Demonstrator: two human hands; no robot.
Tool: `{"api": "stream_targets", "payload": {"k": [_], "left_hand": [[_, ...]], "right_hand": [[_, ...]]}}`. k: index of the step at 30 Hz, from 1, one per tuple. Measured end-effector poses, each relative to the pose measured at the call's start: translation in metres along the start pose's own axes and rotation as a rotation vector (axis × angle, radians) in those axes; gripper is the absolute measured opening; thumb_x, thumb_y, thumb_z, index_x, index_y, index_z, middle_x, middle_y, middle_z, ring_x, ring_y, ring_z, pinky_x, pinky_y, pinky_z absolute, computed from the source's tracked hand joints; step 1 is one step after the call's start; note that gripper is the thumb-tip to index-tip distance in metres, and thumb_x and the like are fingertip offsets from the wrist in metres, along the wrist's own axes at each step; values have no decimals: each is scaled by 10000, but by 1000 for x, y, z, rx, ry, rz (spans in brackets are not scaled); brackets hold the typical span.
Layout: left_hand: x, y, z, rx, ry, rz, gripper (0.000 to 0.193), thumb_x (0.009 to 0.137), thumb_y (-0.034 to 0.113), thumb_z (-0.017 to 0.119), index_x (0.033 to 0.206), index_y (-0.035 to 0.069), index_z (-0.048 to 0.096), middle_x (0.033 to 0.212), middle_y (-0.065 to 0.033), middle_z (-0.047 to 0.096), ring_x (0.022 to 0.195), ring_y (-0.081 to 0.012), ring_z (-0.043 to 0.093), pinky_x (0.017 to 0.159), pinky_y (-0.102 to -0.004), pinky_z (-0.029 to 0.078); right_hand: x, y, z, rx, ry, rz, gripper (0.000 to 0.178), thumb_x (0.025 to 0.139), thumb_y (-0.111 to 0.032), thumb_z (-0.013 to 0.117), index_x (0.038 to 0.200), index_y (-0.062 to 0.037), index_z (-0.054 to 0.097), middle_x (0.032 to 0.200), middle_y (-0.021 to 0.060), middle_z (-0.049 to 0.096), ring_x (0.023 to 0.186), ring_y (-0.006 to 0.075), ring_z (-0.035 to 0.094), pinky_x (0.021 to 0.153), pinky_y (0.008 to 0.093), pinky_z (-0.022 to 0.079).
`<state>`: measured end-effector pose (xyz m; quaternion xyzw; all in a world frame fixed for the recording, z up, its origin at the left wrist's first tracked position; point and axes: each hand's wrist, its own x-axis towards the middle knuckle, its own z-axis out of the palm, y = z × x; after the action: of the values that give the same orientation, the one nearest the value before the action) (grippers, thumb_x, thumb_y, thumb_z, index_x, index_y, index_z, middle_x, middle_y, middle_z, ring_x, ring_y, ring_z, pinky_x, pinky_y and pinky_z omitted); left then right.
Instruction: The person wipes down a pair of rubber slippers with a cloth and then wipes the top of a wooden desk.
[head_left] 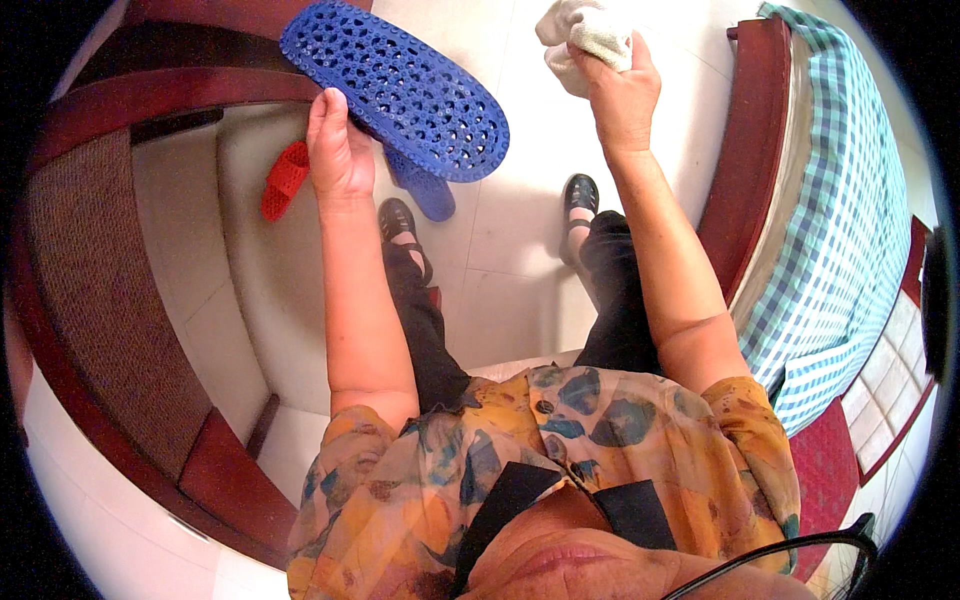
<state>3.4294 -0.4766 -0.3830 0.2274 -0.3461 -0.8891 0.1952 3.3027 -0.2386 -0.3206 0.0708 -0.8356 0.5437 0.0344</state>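
Observation:
My left hand (342, 150) is closed on the edge of a blue slipper (400, 85), which is raised above the floor. Rows of holes pierce its broad, oval surface, and it is tilted with one end toward the upper left. Most of my left fingers are hidden beneath it. Over to the right, my right hand (622, 95) grips a bunched off-white cloth (600, 38), held apart from the slipper. Partly covered by the held slipper, another blue slipper (425, 190) lies on the floor near my left foot.
A red slipper (285, 182) is on the floor at left, beside dark red wooden furniture (90, 200) with a brown woven panel. On the right stands a wooden-framed bed (745, 150) with a blue-green checked cover (835, 220). My feet wear black shoes (580, 195).

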Motion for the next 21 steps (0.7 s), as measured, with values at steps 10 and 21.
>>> {"api": "stream_targets", "payload": {"k": [10, 21], "left_hand": [[-8, 8, 15, -122, -14, -97, 360, 895, 236, 540, 1187, 28, 518, 1184, -86, 569, 1089, -219, 527, 973, -380, 383], [-12, 14, 19, -315, -205, -480, 438, 916, 315, 374, 1116, -28, 557, 1051, -188, 619, 894, -294, 631, 820, -416, 508]], "right_hand": [[-4, 5, 14, 490, -149, 345, 304, 779, -151, 678, 1018, 17, 594, 943, 69, 629, 846, 151, 586, 783, 266, 456], [-15, -1, 24, 616, -280, 265, 328, 803, -201, 667, 1040, 12, 590, 986, 61, 616, 898, 145, 569, 815, 271, 439]]}}
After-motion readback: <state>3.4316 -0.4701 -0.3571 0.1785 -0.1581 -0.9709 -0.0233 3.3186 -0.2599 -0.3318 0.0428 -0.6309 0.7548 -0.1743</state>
